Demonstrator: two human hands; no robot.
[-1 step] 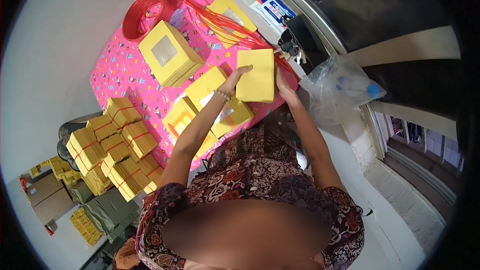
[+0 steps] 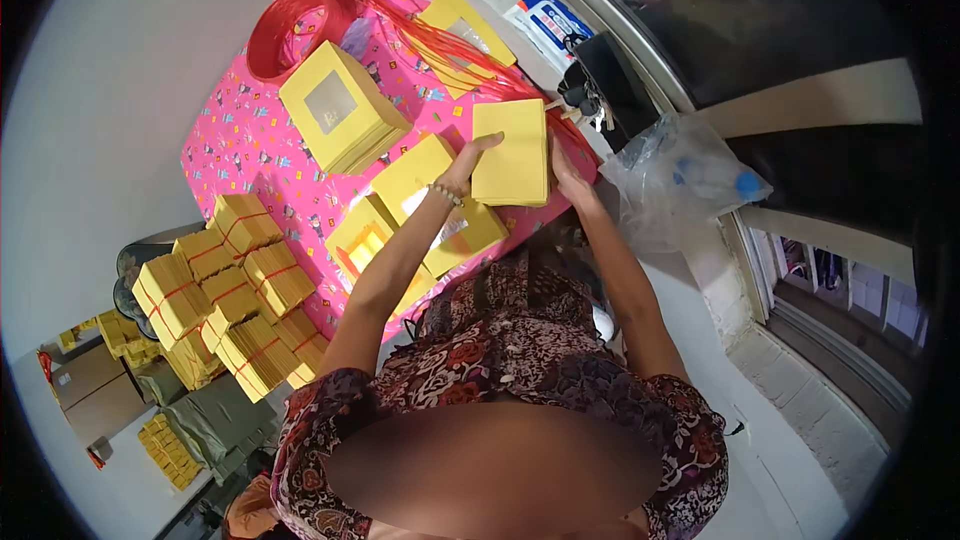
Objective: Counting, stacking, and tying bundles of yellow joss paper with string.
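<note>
A neat stack of yellow paper envelopes (image 2: 510, 154) is held up between my two hands, over the near right edge of the pink table. My left hand (image 2: 466, 162), with a bead bracelet at the wrist, grips its left side, thumb on top and the other fingers hidden beneath. Against the right side presses my right hand (image 2: 567, 172), its fingers partly hidden behind the stack. Below and left of the held stack lie more yellow envelope piles (image 2: 410, 178), some with clear windows. A taller pile (image 2: 340, 110) with a window stands farther back.
Red plastic ties (image 2: 287, 32) lie coiled at the back of the pink patterned tablecloth (image 2: 225, 130), their strands running rightward. Banded yellow bundles (image 2: 262, 285) are heaped at left. Keys (image 2: 590, 100), a wipes pack (image 2: 550, 22) and a clear plastic bag (image 2: 655, 180) sit along the right.
</note>
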